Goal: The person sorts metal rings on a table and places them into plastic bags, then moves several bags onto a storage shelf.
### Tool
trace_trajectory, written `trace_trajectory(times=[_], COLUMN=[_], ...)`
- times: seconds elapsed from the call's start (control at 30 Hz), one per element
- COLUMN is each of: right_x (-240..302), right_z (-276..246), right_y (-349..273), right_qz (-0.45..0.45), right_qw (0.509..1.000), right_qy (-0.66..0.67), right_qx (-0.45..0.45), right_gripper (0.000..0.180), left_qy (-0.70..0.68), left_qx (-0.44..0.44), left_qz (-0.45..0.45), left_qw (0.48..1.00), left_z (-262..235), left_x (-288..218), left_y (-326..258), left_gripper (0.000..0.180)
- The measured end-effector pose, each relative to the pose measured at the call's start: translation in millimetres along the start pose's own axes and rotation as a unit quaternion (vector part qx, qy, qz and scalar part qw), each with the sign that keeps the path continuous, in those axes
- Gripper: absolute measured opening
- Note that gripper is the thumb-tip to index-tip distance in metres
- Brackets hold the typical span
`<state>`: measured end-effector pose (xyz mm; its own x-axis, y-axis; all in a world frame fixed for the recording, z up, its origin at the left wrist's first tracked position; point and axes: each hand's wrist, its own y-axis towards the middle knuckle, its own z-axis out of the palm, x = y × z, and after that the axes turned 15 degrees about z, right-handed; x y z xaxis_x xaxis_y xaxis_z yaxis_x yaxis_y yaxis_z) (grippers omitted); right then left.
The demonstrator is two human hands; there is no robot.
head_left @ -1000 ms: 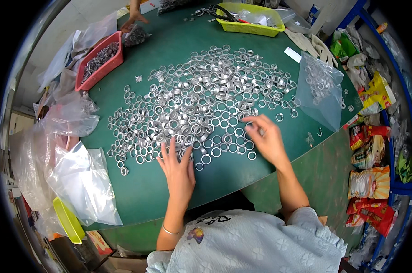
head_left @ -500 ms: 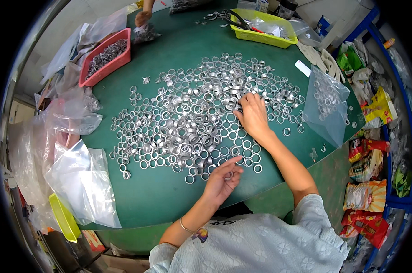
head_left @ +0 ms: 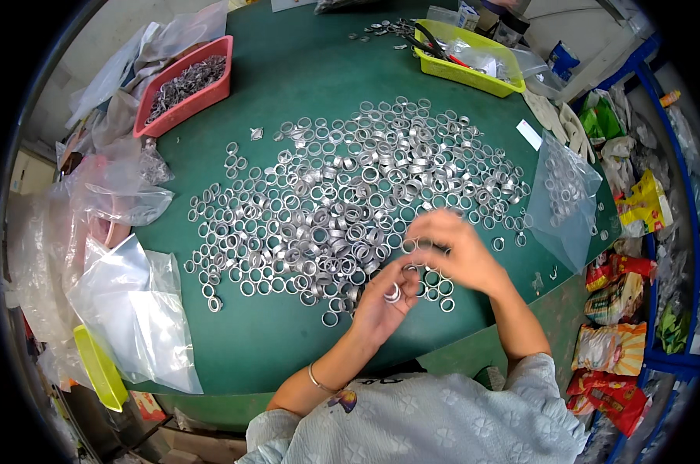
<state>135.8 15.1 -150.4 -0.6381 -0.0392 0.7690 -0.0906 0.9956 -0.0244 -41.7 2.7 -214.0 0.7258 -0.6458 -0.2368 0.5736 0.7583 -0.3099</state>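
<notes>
My left hand (head_left: 381, 305) pinches a small silver metal ring (head_left: 393, 293) above the round green table (head_left: 288, 69) at five o'clock, right hand (head_left: 450, 247) blurred, grip unclear; fumbling could drop it.

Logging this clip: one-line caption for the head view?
Both hands meet over metal rings spread on a green table; left hand holds rings, right hand blurred.
</notes>
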Motion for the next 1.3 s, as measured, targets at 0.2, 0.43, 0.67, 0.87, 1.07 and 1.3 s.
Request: trace_trajectory(times=[0.2,0.43,0.67,0.87,1.07,1.3], right_x=[-52.1,-9.3,-19.1,-15.2,0.6,9.1], right_z=[15.3,22.5,0.3,43.9,14.3,61.7], right_y=[69.1,9.5,71.1,84.9,40.0,134.6], right_qz=[0.072,0.014,0.013,-0.054,-0.031,-0.090], right_qw=[0.949,0.985,0.985,0.954,0.982,0.978], right_qy=[-0.244,-0.168,-0.117,-0.292,-0.168,-0.141], right_qx=[-0.187,0.045,-0.130,-0.043,0.077,-0.125], right_gripper=[0.046,0.042,0.039,0.050,0.040,0.024], left_qy=[0.020,0.036,0.035,0.059,0.065,0.056], left_qx=[0.051,0.048,0.078,0.061,0.046,0.107], left_qz=[-0.061,-0.043,-0.037,-0.043,-0.036,-0.039], left_qw=[0.997,0.997,0.996,0.995,0.996,0.992], left_z=[-11.1,-13.9,-11.0,-6.1,-5.7,5.9], left_x=[5.4,7.6,7.8,3.8,6.8,-2.3], left_y=[-7.7,-18.2,-18.7,-16.9,-19.5,-22.6], left_gripper=[0.031,0.039,0.037,0.038,0.035,0.029])
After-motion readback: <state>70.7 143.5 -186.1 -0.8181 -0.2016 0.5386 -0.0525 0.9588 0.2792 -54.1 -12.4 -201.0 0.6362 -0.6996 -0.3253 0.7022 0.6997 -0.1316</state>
